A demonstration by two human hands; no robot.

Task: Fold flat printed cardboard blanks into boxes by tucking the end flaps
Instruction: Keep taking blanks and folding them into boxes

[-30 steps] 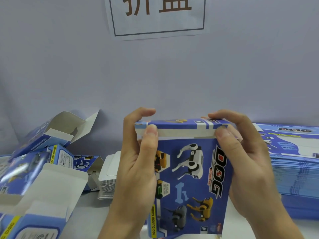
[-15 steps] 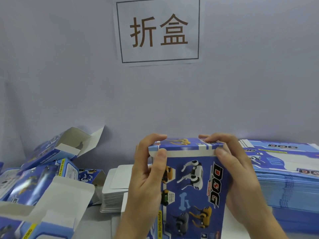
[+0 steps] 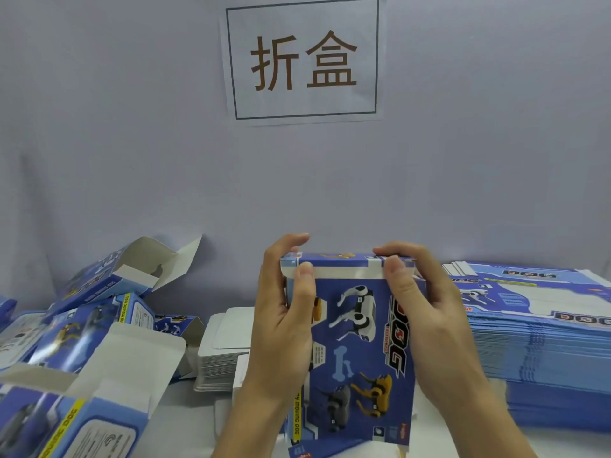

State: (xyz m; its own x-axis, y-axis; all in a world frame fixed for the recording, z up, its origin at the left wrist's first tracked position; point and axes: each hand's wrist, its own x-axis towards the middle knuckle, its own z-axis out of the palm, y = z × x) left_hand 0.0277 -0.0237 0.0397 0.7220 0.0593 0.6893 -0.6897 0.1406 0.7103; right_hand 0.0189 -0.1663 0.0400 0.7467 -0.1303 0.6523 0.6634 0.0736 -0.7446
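Note:
A blue printed box (image 3: 357, 345) with robot-dog pictures and "DOG" lettering stands upright in front of me, its top end flap folded down. My left hand (image 3: 284, 325) grips the box's left side, thumb on the front near the top edge, fingers curled over the top. My right hand (image 3: 426, 312) grips the right side, thumb pressing the white top fold, fingers over the top flap. The box's lower end is partly out of view.
A tall stack of flat blue blanks (image 3: 535, 328) lies at the right. Several folded boxes with open flaps (image 3: 99, 325) are piled at the left. A stack of white cards (image 3: 224, 352) sits behind my left hand. A paper sign (image 3: 302, 57) hangs on the wall.
The view has tilted up, so the box and hands sit lower in frame. My right thumb has slid left along the top fold; both hands keep their grip on the box.

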